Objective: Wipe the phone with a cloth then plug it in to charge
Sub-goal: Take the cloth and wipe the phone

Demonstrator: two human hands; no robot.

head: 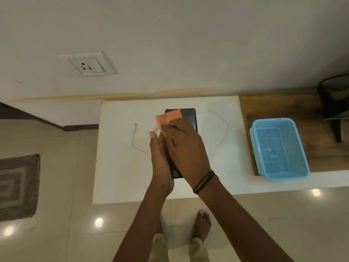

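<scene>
A dark phone point(189, 118) is held above the white counter point(120, 167), its long side pointing away from me. My left hand point(160, 157) grips it along the left edge and underneath. My right hand point(186, 148) lies on top of the screen and presses an orange cloth point(167, 118) against it; the cloth sticks out past my fingers over the phone's far left corner. A white charging cable point(135, 142) lies looped on the counter, with one plug end point(135, 126) left of the phone. Much of the phone is hidden by my hands.
A white wall socket point(88, 66) sits on the wall at upper left. A light blue plastic basket point(277, 148) stands at the right on a wooden board point(273, 104). A dark bin point(334, 91) is at far right. A mat point(18, 186) lies on the tiled floor.
</scene>
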